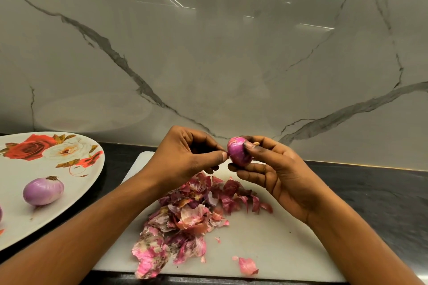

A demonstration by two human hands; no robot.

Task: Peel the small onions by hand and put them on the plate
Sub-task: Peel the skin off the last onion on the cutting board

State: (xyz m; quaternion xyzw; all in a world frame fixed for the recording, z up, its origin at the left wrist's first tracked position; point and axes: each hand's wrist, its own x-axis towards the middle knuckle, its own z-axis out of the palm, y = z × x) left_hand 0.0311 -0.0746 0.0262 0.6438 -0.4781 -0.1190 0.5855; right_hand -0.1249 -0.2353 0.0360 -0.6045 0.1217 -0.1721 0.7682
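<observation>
My right hand point(273, 169) grips a small purple onion point(238, 151) above the white cutting board point(278, 245), thumb on its top and fingers curled beneath. My left hand point(187, 155) pinches a bit of skin at the onion's left side with thumb and forefinger. One peeled pale-purple onion point(43, 191) lies on the white flowered plate point(76, 166) at the left. The edge of another onion point(0, 214) shows at the frame's left border.
A heap of pink and red onion skins point(185, 217) covers the middle of the board, with a loose piece point(247, 266) near its front edge. The board lies on a dark counter point(382, 194) against a marble wall point(208, 53).
</observation>
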